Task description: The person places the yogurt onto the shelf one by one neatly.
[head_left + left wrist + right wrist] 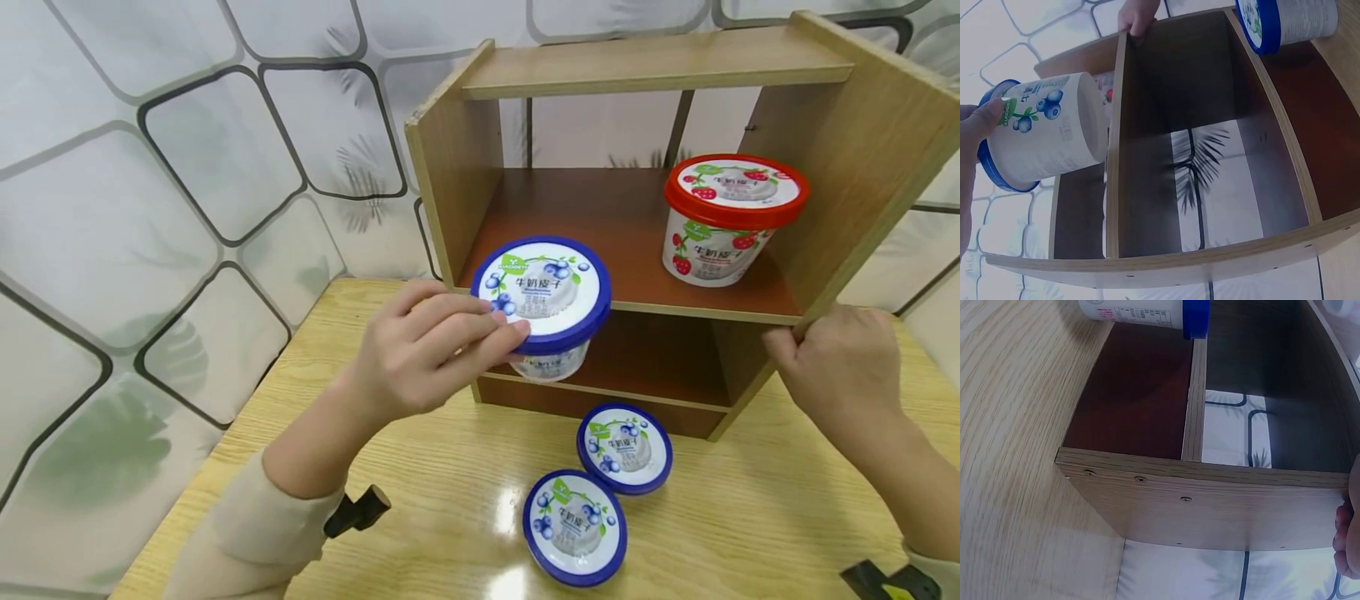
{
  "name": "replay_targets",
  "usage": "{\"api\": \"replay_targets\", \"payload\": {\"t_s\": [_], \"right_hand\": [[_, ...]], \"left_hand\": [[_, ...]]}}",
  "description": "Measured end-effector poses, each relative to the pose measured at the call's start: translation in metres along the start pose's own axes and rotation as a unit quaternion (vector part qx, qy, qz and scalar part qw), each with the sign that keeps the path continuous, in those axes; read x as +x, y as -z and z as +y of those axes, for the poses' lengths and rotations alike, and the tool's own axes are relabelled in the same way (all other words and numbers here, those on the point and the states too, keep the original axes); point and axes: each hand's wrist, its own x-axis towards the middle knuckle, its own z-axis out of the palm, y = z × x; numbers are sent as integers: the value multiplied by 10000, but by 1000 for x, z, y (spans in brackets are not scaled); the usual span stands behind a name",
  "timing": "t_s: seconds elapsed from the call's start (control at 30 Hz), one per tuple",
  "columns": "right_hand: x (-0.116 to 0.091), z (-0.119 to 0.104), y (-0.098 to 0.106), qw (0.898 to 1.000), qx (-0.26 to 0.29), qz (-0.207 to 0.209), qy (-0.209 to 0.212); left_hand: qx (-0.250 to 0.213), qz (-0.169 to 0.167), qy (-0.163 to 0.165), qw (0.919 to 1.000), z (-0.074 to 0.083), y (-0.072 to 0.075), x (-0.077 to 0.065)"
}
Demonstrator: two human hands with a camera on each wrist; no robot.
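My left hand [420,354] holds a tub with a blue lid and blueberry print [551,287] by its lid, in front of the upper shelf's left part. In the left wrist view the thumb lies along the side of this tub [1044,128], which is tipped on its side there. My right hand [843,367] grips the front edge of the right side panel of a small wooden shelf unit [660,71]. A red-lidded tub with strawberry print [720,242] stands on the right of the upper shelf. Two more blue-lidded tubs [576,533] stand close together on the table, before the unit.
The wood-grain table [420,517] carries the unit. The lower compartment [660,350] faces forward, above a front kick board. A patterned curtain-like backdrop [225,150] rises behind and to the left.
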Motion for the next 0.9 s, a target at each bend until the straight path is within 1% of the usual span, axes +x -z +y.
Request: {"api": "replay_targets", "payload": {"t_s": [0.1, 0.33, 0.43, 0.57, 0.63, 0.77, 0.9], "right_hand": [[-1, 1, 0, 10000, -28, -67, -10], [0, 2, 0, 9998, -33, -202, 5], [0, 2, 1, 9998, -45, -168, 45], [2, 0, 2, 9999, -31, -83, 67], [2, 0, 2, 10000, -17, -61, 56], [1, 1, 2, 9999, -52, -142, 31], [-1, 3, 2, 9998, -64, -189, 22]], "left_hand": [[-30, -145, 111, 9998, -6, -5, 0], [-360, -56, 461, 9983, -19, -16, 5], [-374, -33, 487, 9981, -23, -16, 9], [-218, -1, 439, 9988, -28, -16, 16], [-147, -28, 396, 9991, -30, -17, 17], [-39, -210, 378, 9991, -37, -22, 13], [28, -406, 545, 9977, -44, -28, 4]]}}
